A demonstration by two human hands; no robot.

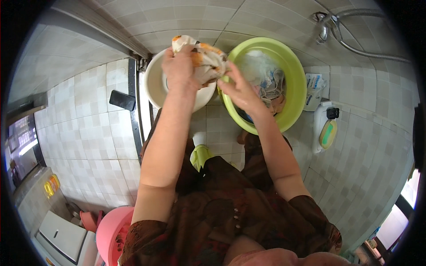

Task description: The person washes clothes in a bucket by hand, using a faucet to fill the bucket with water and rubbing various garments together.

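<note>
A white cloth with orange and dark printed patches [210,61] is bunched in my left hand [179,66], raised over the white basin [153,86]. At the cloth's right end, the fingers of my right hand [243,88] are spread and meet its edge; whether they grip it cannot be made out. My right wrist crosses the near rim of a large lime-green tub [297,89]. Inside that tub lie a heap of wet laundry [274,88] and whitish, sudsy water [256,66].
A white bag with writing [313,89], a white bottle [320,124] and a scrub brush [328,133] stand right of the tub. A metal shower hose [366,51] hangs above. Left, a black phone [122,100] lies by the door track [133,99]. Behind is a pink basin [108,229].
</note>
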